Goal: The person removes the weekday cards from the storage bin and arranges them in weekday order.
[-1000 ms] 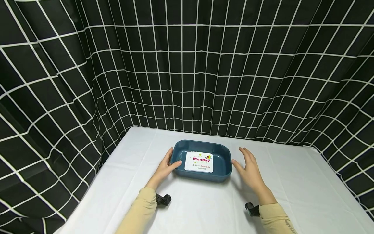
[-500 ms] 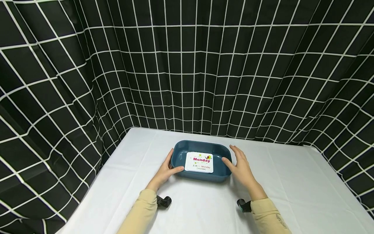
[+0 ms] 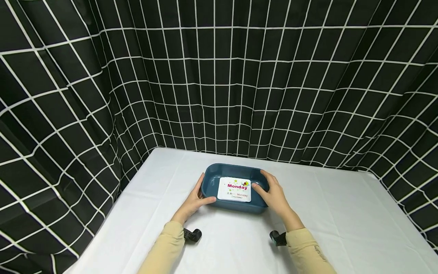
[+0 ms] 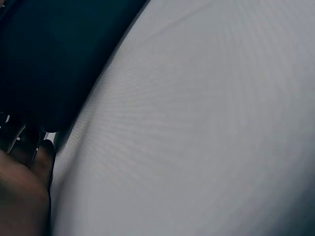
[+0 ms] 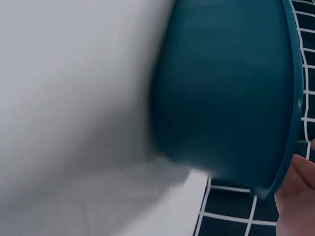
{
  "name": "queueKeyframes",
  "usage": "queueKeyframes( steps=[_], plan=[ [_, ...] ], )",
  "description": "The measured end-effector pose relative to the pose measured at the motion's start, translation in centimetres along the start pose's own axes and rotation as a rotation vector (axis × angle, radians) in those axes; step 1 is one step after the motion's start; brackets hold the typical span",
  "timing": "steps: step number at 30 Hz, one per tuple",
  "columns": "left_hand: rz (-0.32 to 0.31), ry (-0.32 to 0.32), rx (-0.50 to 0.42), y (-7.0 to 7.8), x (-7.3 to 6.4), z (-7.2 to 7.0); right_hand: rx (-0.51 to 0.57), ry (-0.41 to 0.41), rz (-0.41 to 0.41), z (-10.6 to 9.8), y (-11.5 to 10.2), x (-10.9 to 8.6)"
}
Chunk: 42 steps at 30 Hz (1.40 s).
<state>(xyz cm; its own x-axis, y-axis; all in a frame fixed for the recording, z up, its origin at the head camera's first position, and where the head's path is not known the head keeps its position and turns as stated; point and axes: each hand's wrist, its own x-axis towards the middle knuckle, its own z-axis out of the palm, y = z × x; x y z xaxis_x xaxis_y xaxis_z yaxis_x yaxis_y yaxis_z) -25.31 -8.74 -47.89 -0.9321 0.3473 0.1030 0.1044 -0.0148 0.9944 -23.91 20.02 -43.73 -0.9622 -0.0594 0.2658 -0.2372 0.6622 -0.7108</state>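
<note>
A dark blue plastic bin (image 3: pixel 236 207) with rounded corners lies on the white-covered table. Inside it is a white card (image 3: pixel 234 190) printed "Monday" in pink, with a small coloured picture in its top right corner. My left hand (image 3: pixel 189 201) holds the bin's left end, thumb over the front rim and fingers along the outer wall. At the other end, my right hand (image 3: pixel 273 194) grips the rim, its thumb inside by the card's right edge and its fingers at the back right corner. In the right wrist view, the bin's side (image 5: pixel 221 88) fills much of the frame.
White cloth covers the table (image 3: pixel 342 220). A black curtain (image 3: pixel 219 76) with a white grid hangs behind and along both sides. Black wrist mounts (image 3: pixel 193 235) stick out from beige sleeves (image 3: pixel 164 247).
My right hand has moved left from beside the bin onto its right end, its thumb now over the rim. The left hand stays at the left end, its thumb slightly lower on the front rim.
</note>
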Motion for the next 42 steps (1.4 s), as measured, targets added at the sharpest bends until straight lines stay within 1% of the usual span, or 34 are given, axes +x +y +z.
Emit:
queueKeyframes(
  steps=[4,10,14,16,21,27,35,39,42],
  plan=[
    [0.009,0.001,0.012,0.1,0.1,-0.1,0.001,-0.039,0.01,0.8,-0.8,0.9],
    [0.006,0.015,0.013,0.0,0.0,-0.2,-0.06,-0.157,0.031,1.8,-2.0,1.7],
    [0.012,0.024,0.011,-0.2,0.0,-0.1,-0.063,-0.2,0.062,2.4,-2.3,2.1],
    [0.015,0.026,0.01,-0.3,0.0,0.0,-0.055,-0.21,0.08,2.6,-2.2,2.2],
    [0.02,0.022,-0.005,-0.6,0.0,0.2,-0.046,-0.215,0.093,3.0,-1.7,2.5],
    [0.004,0.014,0.004,-0.6,-0.1,0.4,-0.025,-0.215,0.151,3.4,-0.6,2.7],
    [0.01,0.028,0.004,-0.4,0.0,0.2,0.085,-0.21,0.26,3.6,-0.5,3.4],
    [0.009,0.02,0.0,-0.4,-0.1,0.1,0.068,-0.209,0.286,3.7,-0.3,3.8],
    [0.003,0.014,0.001,-0.6,-0.2,0.1,0.04,-0.216,0.286,3.9,-0.1,3.9]
  ],
)
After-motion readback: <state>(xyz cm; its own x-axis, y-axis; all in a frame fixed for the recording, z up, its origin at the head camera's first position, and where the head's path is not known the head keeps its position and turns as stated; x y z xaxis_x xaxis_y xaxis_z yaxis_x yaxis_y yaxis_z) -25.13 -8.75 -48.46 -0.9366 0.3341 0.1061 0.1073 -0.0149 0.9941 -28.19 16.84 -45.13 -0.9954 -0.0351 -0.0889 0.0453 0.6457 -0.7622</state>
